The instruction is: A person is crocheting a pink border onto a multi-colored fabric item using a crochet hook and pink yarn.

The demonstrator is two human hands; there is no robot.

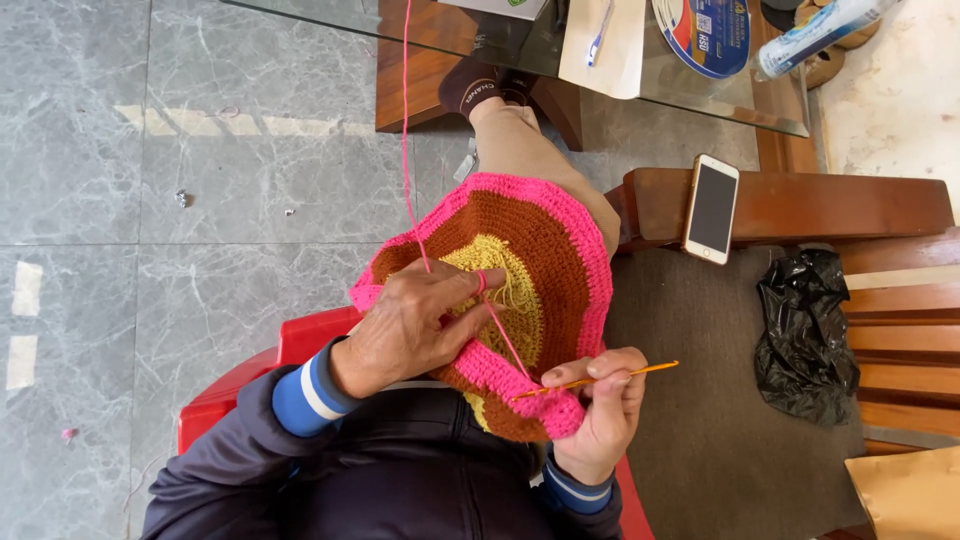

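Observation:
A round crocheted piece (545, 250) with a yellow middle, a brown band and a pink rim lies on my lap. My left hand (415, 320) grips its pink edge, with the pink yarn (405, 120) wrapped over the index finger and running up out of view. My right hand (605, 410) holds an orange crochet hook (600, 379) by its middle, the tip at the pink rim.
A phone (711, 208) lies on the wooden armrest (830, 205). A black plastic bag (808, 335) sits on the seat to the right. A glass table (700, 95) with papers and a bottle stands ahead. I sit on a red chair (300, 345) over grey tiles.

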